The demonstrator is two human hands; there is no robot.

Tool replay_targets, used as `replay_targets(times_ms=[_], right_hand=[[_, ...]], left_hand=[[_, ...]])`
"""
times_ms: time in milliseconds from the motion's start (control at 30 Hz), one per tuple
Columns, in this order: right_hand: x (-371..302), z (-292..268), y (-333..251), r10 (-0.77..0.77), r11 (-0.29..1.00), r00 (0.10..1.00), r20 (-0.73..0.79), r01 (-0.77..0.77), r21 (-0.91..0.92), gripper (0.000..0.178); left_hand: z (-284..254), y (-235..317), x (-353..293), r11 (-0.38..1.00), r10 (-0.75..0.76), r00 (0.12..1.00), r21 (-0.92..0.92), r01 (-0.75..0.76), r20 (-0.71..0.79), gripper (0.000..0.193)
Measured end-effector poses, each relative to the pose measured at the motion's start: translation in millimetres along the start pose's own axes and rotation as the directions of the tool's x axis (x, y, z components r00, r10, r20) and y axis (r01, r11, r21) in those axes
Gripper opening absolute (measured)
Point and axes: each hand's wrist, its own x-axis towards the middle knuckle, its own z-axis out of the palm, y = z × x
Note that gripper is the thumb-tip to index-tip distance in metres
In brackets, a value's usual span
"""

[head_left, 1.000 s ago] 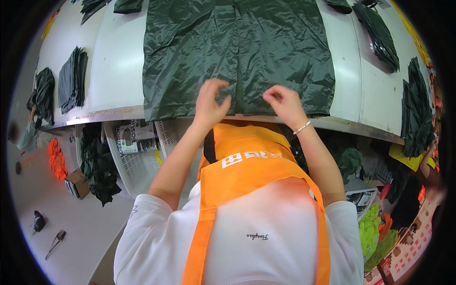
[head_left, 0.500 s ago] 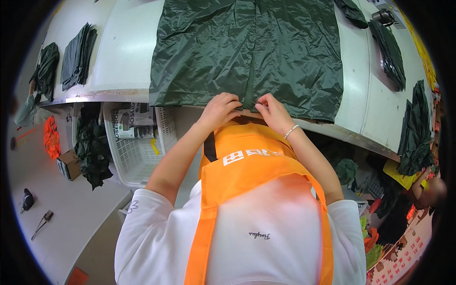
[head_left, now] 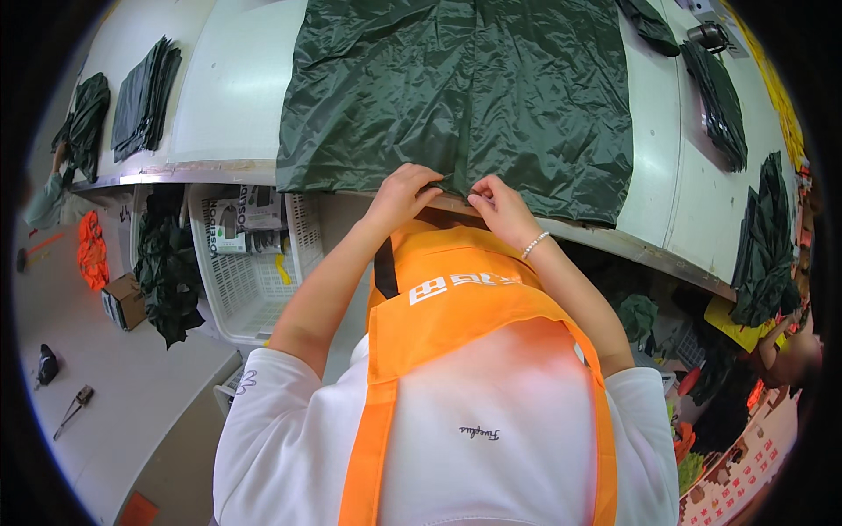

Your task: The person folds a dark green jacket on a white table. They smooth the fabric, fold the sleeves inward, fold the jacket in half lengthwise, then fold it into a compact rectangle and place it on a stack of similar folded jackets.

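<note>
A dark green shiny garment (head_left: pixel 465 88) lies spread flat on the white table (head_left: pixel 228 88). Its near hem hangs at the table's front edge. My left hand (head_left: pixel 405 191) pinches that hem just left of the centre seam. My right hand (head_left: pixel 498 206), with a bead bracelet on the wrist, pinches the hem just right of the seam. Both hands are close together, nearly touching. My orange apron (head_left: pixel 465 307) fills the lower part of the view.
Folded dark green pieces (head_left: pixel 140 96) lie at the table's far left, and more stacks (head_left: pixel 719 96) at the right. A white plastic basket (head_left: pixel 250 263) stands under the table, with dark cloth (head_left: pixel 171 272) hanging beside it. A cardboard box (head_left: pixel 127 298) sits on the floor.
Both hands slid from flat on the garment down to its near hem and came together at the centre seam, now pinching it.
</note>
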Motion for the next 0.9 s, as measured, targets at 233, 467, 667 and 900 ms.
replay_targets(times_ms=[233, 467, 667, 900], right_hand=[[4, 3, -9, -0.028, 0.999, 0.999, -0.036, 0.029, 0.030, 0.021], [11, 1, -15, -0.026, 0.996, 1.000, 0.009, 0.025, 0.087, 0.021], [15, -3, -29, 0.059, 0.990, 0.997, 0.056, -0.066, 0.127, 0.016], [19, -5, -30, 0.054, 0.985, 0.998, 0.036, -0.059, 0.161, 0.011]], left_hand=[[-3, 7, 2, 1.000, 0.030, 0.995, 0.009, -0.029, -0.098, 0.014], [-7, 16, 8, 0.992, 0.125, 0.977, 0.040, -0.120, -0.174, 0.018], [-11, 19, 10, 0.990, 0.140, 0.968, 0.025, -0.138, -0.208, 0.020], [-14, 24, 17, 0.989, 0.145, 0.970, 0.018, -0.144, -0.196, 0.020]])
